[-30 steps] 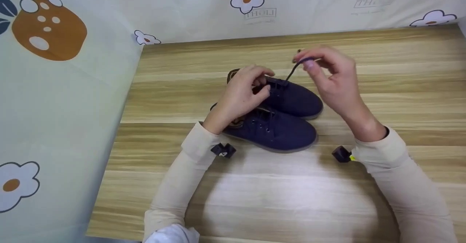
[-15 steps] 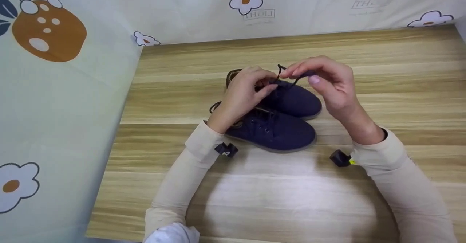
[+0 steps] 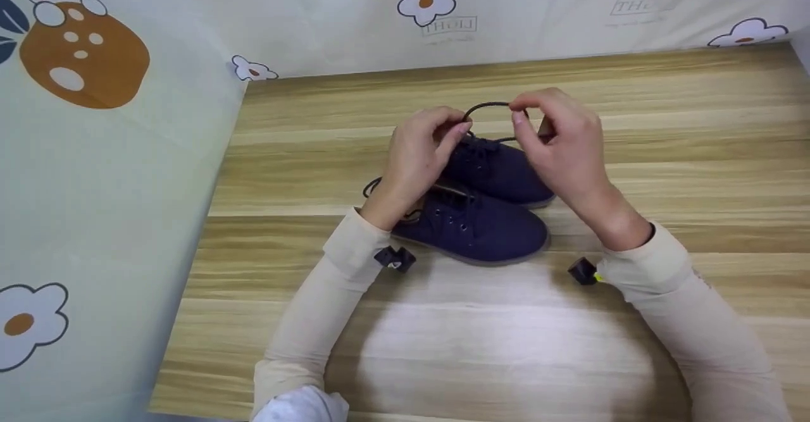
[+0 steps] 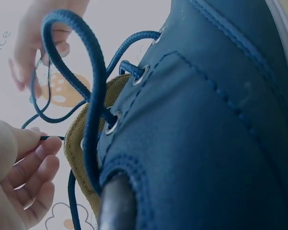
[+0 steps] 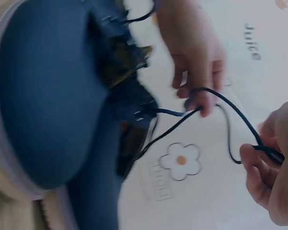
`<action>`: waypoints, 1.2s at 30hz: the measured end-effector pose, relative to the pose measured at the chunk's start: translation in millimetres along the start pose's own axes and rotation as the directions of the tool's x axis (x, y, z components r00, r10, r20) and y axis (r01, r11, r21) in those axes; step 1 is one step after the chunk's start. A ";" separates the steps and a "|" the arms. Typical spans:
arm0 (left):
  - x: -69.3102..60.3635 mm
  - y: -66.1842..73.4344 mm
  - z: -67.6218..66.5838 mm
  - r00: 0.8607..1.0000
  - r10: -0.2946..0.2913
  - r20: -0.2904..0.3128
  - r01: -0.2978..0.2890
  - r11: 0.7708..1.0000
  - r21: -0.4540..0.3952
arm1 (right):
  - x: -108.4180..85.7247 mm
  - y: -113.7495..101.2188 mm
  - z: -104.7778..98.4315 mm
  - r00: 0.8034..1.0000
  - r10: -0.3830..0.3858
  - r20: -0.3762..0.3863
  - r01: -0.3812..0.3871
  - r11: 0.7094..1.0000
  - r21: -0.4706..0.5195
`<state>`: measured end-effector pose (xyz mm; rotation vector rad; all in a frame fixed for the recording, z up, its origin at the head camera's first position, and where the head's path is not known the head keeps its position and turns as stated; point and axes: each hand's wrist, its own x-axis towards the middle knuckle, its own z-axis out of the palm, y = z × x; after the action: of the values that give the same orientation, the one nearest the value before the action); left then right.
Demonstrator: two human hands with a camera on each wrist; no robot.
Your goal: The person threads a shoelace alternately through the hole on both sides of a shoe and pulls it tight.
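Observation:
Two navy lace-up shoes lie side by side on the table, toes to the right in the head view. Over the far shoe [image 3: 506, 169], my left hand [image 3: 421, 150] pinches a dark shoelace [image 3: 487, 104] between thumb and fingertips. My right hand [image 3: 566, 143] pinches the same lace a little to the right, so it arches up between the hands. The right wrist view shows the lace running from the far shoe's eyelets to both hands. The near shoe [image 3: 487, 229] sits below my left wrist, untouched; its eyelets and a loop of lace [image 4: 93, 96] fill the left wrist view.
The wood-grain table [image 3: 481, 346] carries the shoes. A pale printed sheet [image 3: 538, 17] with flowers borders its back and left sides. Small black wrist cameras hang from both cream sleeves, close to the table.
My right hand lowers toward the shoe, then rises slightly and shifts left with the lace. My left hand lifts off the far shoe's opening and now pinches the lace.

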<state>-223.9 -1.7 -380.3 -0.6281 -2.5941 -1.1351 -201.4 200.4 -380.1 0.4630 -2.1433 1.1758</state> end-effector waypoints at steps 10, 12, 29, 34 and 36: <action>-1.0 8.6 -3.6 0.997 0.003 -0.079 -0.011 0.995 -0.098 | -7.0 2.2 21.2 0.960 -0.268 0.085 0.279 0.945 -0.172; -0.5 10.4 -4.1 0.996 -0.014 -0.085 0.001 0.989 -0.151 | -8.8 2.5 22.7 0.947 -0.294 0.127 0.315 0.930 -0.191; 4.9 16.3 -4.9 0.993 -0.111 -0.029 0.104 0.976 -0.191 | -5.7 17.2 35.8 0.827 -0.382 0.412 0.550 0.698 -0.458; 6.5 14.8 -5.8 0.991 -0.133 -0.036 0.123 0.973 -0.195 | -3.1 22.5 33.5 0.810 -0.442 0.386 0.579 0.710 -0.401; 7.3 13.4 -5.3 0.987 -0.153 -0.040 0.143 0.971 -0.190 | -3.5 23.3 32.1 0.772 -0.483 0.413 0.624 0.702 -0.344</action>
<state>-223.7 4.6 -365.4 -0.4388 -2.5428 -1.4347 -223.9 185.8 -409.5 1.0310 -2.1841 0.2318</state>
